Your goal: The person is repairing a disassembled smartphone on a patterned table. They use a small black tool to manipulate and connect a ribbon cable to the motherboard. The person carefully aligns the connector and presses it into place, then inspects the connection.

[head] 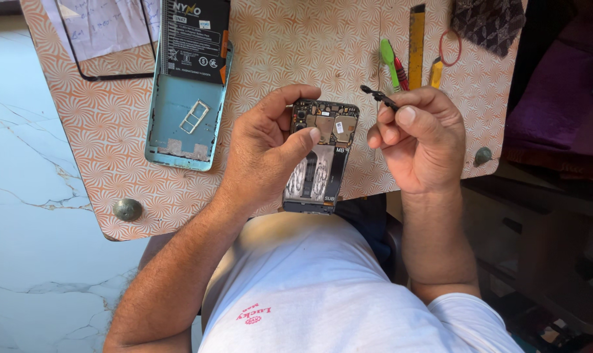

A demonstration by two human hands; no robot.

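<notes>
Glossy patterned laminate tabletop [113,124]; matt teal plastic phone shell [179,124].

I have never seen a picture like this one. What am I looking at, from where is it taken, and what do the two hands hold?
The one picture comes from a camera worn on a person's head, looking down at their own bare hands; there is no machine. The left hand holds an opened phone with its inner boards showing. The right hand pinches a small black part between its fingers. On the patterned tabletop lie a light-blue phone back cover, a black battery, a green-handled tool, a yellow ruler-like strip and a red rubber band.
</notes>
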